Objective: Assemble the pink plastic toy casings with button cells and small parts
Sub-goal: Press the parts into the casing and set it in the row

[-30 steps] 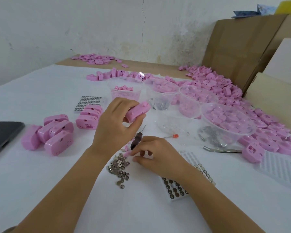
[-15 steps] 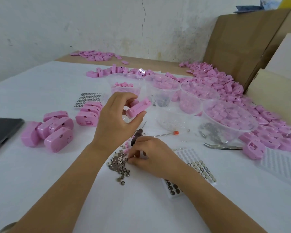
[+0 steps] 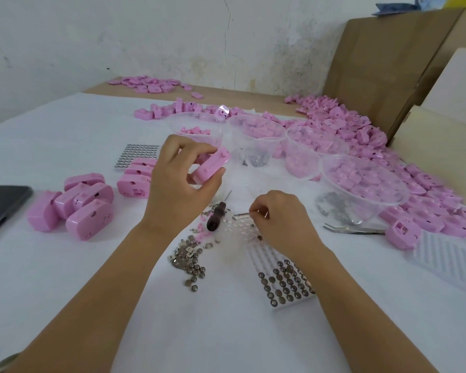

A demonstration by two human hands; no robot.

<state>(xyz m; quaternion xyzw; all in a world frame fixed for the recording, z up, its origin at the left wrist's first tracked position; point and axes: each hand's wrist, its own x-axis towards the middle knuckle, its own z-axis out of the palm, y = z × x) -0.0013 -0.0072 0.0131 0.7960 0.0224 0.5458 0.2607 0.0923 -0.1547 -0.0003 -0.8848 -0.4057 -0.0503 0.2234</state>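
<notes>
Above the dark wooden-handled awl [image 3: 216,216] lying on the white table [image 3: 65,278], the left hand [image 3: 176,184] grips a pink plastic toy casing [image 3: 211,166] between thumb and curled fingers, clear of the surface. Just right of the awl, the right hand [image 3: 281,223] curls over a clear plastic blister tray [image 3: 264,251] of button cells, fingertips bunched at its far end; whether they pinch anything I cannot tell. Loose silver button cells [image 3: 193,265] lie heaped below the awl's handle. Well left of the awl sit closed pink casings [image 3: 86,208].

Glossy pink plastic casings [image 3: 88,222], shiny metal button cells [image 3: 195,272], clear plastic bowls [image 3: 362,189].
</notes>
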